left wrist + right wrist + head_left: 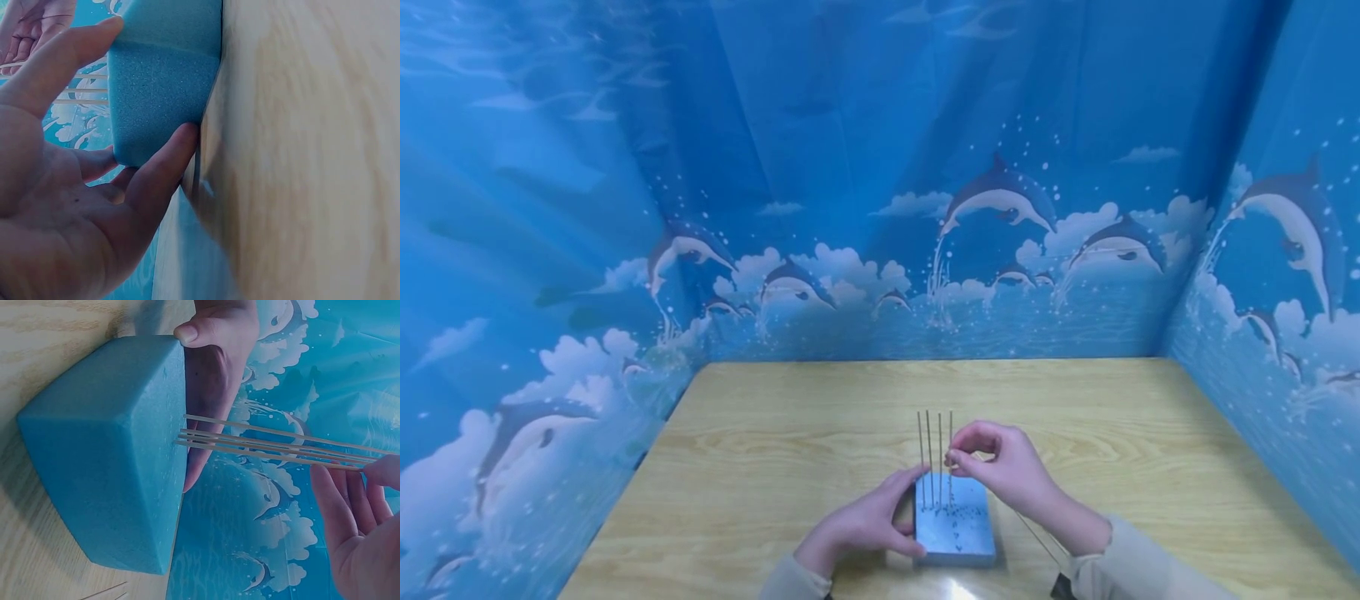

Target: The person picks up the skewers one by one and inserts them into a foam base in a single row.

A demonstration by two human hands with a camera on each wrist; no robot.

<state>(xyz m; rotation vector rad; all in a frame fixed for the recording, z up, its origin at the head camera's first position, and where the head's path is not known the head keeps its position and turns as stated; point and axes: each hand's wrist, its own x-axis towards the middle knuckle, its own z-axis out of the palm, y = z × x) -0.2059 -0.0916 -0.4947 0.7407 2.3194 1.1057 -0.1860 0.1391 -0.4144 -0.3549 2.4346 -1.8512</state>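
A light-blue foam block [955, 537] sits on the table with several thin wooden sticks [930, 450] standing upright in a row in its top. My left hand [867, 525] holds the block by its left side, thumb at the near corner and fingers toward the far one. In the left wrist view, fingertips press the foam's [162, 100] edges. Above the block, my right hand [1011, 468] pinches the rightmost stick [250, 452] between thumb and fingertips, partway up. That stick's lower end meets the foam. Small dark holes dot the block's top.
Loose sticks [1037, 535] lie on the wood-grain table [760, 467], right of the block and partly under my right forearm. A blue dolphin-print curtain [850, 208] encloses the back and both sides. A dark object [1062, 587] shows at my right cuff.
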